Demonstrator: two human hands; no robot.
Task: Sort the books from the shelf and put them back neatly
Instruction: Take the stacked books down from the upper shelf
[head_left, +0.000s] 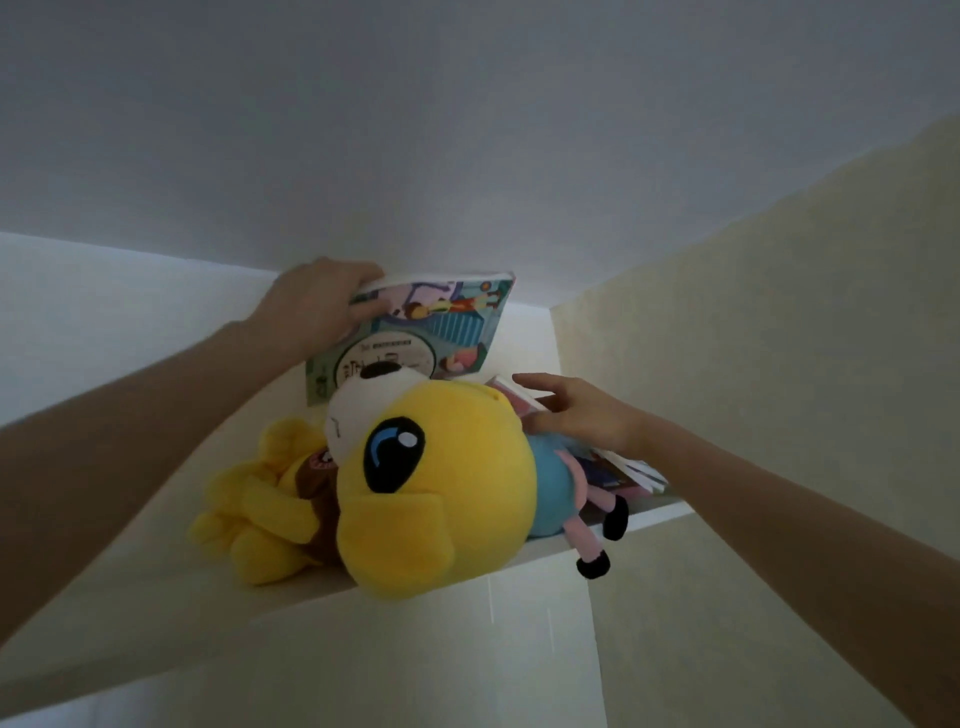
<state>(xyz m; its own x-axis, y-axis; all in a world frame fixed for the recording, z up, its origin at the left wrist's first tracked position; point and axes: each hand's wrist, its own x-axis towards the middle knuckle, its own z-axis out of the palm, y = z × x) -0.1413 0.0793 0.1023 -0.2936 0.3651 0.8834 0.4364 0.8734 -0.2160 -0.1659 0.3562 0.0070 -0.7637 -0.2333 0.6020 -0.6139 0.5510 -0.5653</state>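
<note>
Plush toys (441, 493) crowd the shelf's (652, 514) front edge. The left hand (311, 306) grips an upright illustrated book (441, 322) reaching the panel (467, 156) above; the right hand (582, 415), fingers relaxed, touches flat-lying books (636, 470) behind.

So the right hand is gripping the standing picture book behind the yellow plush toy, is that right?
Not quite. In the head view it is the left hand that grips the standing picture book behind the yellow plush toy. The right hand is lower, at the flat-lying books beside the toy.
</note>
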